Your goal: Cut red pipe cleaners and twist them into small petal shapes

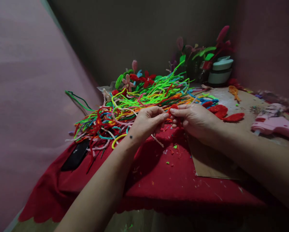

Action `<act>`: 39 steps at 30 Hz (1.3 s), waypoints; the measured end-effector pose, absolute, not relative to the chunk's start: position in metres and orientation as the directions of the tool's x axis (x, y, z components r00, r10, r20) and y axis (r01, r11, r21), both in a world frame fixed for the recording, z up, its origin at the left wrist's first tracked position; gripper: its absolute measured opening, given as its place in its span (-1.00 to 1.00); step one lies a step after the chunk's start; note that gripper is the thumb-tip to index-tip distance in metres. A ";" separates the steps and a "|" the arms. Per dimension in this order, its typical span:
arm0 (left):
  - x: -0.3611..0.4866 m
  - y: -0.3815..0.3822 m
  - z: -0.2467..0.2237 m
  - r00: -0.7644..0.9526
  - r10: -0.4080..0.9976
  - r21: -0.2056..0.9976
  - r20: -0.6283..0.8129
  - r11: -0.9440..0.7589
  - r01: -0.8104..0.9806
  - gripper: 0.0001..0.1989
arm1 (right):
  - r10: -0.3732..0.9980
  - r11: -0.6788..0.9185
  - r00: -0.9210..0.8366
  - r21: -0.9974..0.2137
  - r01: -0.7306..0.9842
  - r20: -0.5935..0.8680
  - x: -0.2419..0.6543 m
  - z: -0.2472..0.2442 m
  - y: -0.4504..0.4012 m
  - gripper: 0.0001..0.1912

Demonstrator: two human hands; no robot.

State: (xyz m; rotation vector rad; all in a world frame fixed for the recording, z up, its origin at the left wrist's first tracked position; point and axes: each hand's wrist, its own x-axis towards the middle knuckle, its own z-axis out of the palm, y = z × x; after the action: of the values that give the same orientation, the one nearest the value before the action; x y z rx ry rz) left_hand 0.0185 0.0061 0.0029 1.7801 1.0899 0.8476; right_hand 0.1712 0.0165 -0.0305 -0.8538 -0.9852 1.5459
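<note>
Between my two hands, above the red cloth, is a small red fuzzy piece [173,108]. My right hand [194,120] pinches it between thumb and fingertips. My left hand [149,121] grips its left side, thumb and index finger pressed together at its edge. The piece's lower part is partly hidden by the fingers. Behind both hands lies a big heap of colourful pipe cleaners [144,96]. Just right of my right hand, red petal shapes [220,111] rest on the board.
A pink glue gun [275,124] lies at the right on a cardboard sheet [212,162]. A black phone [75,156] is at the left on the red cloth [159,183]. Fuzzy flowers [148,79] and a pale green-lidded jar [220,71] stand behind.
</note>
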 end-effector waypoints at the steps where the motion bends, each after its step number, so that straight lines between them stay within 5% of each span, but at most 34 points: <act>1: 0.019 0.006 0.003 0.365 0.925 0.911 0.101 -0.234 0.340 -0.79 | 0.984 -0.078 -0.180 -0.927 -0.367 -0.012 0.172 -0.032 0.017 -0.79; 7: 0.021 0.005 0.000 0.365 0.931 0.953 0.002 -0.113 0.281 -0.81 | 0.980 0.026 -0.179 -0.952 -0.304 0.084 0.173 -0.035 0.015 -0.80; 18: 0.010 0.014 0.003 0.292 0.956 0.997 0.027 -0.045 0.056 -0.94 | 0.960 -0.033 -0.279 -0.993 -0.113 0.000 0.172 -0.024 0.005 -0.81; 29: 0.018 0.006 0.004 0.301 0.943 0.969 0.143 -0.196 0.151 -0.94 | 0.984 0.150 -0.021 -0.888 -0.434 0.177 0.165 -0.019 0.000 -0.81; 39: 0.025 0.002 -0.002 0.236 0.944 0.926 0.230 -0.287 0.246 -0.93 | 0.924 0.374 0.062 -0.926 0.044 0.377 0.167 -0.021 -0.004 -0.90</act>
State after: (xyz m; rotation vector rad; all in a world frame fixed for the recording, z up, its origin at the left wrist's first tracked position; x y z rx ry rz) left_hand 0.0252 0.0024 -0.0018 1.7058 1.1135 1.0948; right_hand 0.1668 -0.0045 -0.0211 -0.9750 -1.3390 0.8581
